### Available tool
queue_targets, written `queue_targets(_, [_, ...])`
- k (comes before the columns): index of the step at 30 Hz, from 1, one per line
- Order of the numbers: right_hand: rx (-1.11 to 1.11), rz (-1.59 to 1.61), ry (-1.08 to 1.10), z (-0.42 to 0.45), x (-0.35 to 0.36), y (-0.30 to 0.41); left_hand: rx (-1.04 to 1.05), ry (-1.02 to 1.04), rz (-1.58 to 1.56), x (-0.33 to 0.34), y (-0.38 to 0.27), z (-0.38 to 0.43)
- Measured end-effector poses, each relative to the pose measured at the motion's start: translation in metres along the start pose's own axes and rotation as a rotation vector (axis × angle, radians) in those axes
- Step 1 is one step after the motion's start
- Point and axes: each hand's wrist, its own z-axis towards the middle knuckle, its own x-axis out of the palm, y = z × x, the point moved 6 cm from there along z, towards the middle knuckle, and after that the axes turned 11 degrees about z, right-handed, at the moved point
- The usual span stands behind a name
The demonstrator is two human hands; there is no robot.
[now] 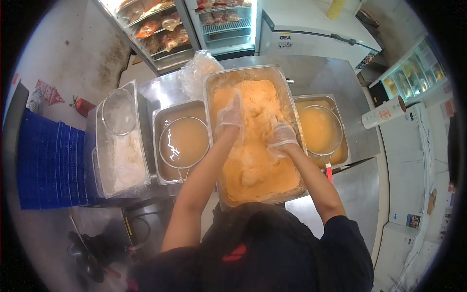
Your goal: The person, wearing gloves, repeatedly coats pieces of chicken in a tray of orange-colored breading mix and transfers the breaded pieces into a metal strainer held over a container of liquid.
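Note:
A deep metal pan (288, 87) in front of me holds orange powdery breading or seasoned flour (255, 171), heaped and uneven. Both hands wear clear plastic gloves. My left hand (230, 115) is over the left part of the powder with its fingers stretched towards the far end; nothing shows in it. On the right side of the pan, my right hand (281, 137) touches the powder, and its fingertips are partly hidden there. A pale, powder-covered lump (250, 177) lies in the near half, between my forearms.
Pans of cloudy liquid flank the large pan, with a left strainer (184, 142) and a right strainer (321, 129). Further left stand a flour bin (127, 157) with a sieve (119, 111) and stacked blue crates (51, 160). A plastic bag (200, 71) and a paper roll (383, 112) are nearby.

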Motion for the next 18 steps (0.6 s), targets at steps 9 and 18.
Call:
queue_targets(9, [0.273,0.231,0.256,-0.024,0.005,0.034,-0.178,0.098,0.097,-0.009,-0.091,-0.049])
queue_targets(18, [-0.143,0.178,0.153,-0.061,0.038,0.066,-0.098,0.173,-0.033,-0.048,-0.078,-0.059])
